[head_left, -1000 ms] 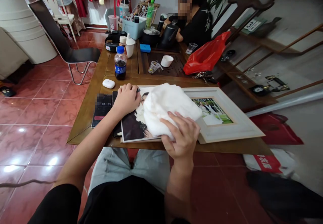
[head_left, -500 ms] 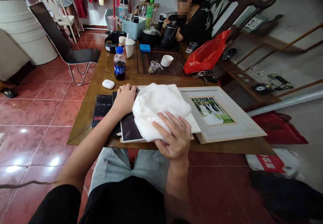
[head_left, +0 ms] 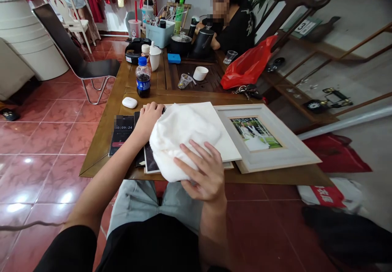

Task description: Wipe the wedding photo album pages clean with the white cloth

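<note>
A bunched white cloth (head_left: 180, 133) lies over a dark picture panel (head_left: 150, 161) with a pale edge, hiding most of it. My right hand (head_left: 206, 172) grips the cloth from the near right, fingers spread across it. At the panel's far left corner, my left hand (head_left: 149, 119) is bent over the edge and holds it; the cloth covers part of this hand, and its fingertips are hidden. Under the cloth's right side a white board (head_left: 225, 141) shows. Beside it lies a white picture frame (head_left: 294, 153) with a wedding photo (head_left: 255, 134).
A phone (head_left: 121, 135) and a white earbud case (head_left: 129, 102) lie left of my left hand. Farther back stand a cola bottle (head_left: 143, 78), a white paper cup (head_left: 200, 73) and a red plastic bag (head_left: 249, 65). A person in black (head_left: 235, 23) sits across the table (head_left: 94, 149).
My right hand has slid the white cloth left and towards me, over the near edge of the panel. More of the white board shows. My left hand stays at the corner.
</note>
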Demonstrator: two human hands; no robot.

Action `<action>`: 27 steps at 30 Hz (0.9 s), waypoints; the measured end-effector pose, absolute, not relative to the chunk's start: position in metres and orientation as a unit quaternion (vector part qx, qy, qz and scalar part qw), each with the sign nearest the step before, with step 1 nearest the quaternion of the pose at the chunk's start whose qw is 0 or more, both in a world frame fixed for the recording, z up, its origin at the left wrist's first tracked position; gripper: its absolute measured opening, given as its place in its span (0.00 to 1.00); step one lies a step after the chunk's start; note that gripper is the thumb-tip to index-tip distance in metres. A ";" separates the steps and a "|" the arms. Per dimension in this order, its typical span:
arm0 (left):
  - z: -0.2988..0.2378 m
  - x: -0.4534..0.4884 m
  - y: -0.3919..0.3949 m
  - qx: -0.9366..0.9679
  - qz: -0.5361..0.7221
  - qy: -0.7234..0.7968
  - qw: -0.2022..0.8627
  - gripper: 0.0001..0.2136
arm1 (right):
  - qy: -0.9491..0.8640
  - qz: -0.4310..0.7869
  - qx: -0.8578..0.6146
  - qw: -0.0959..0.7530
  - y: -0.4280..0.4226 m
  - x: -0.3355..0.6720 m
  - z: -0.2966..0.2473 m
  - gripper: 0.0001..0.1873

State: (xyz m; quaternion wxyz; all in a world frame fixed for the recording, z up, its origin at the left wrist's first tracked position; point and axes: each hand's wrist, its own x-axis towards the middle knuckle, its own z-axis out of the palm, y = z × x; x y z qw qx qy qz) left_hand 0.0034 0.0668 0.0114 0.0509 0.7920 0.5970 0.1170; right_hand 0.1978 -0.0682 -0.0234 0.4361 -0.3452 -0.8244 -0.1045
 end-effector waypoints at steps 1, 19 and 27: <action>0.012 0.003 0.067 0.792 0.116 0.597 0.050 0.18 | -0.826 -0.103 -0.344 0.435 -0.068 0.198 -0.023 0.20; 0.005 0.005 0.075 0.782 0.117 0.609 0.065 0.17 | -0.829 -0.116 -0.323 0.441 -0.079 0.178 -0.018 0.14; 0.007 0.007 0.068 0.787 0.146 0.598 0.047 0.18 | -0.796 -0.150 -0.389 0.439 -0.068 0.207 -0.023 0.13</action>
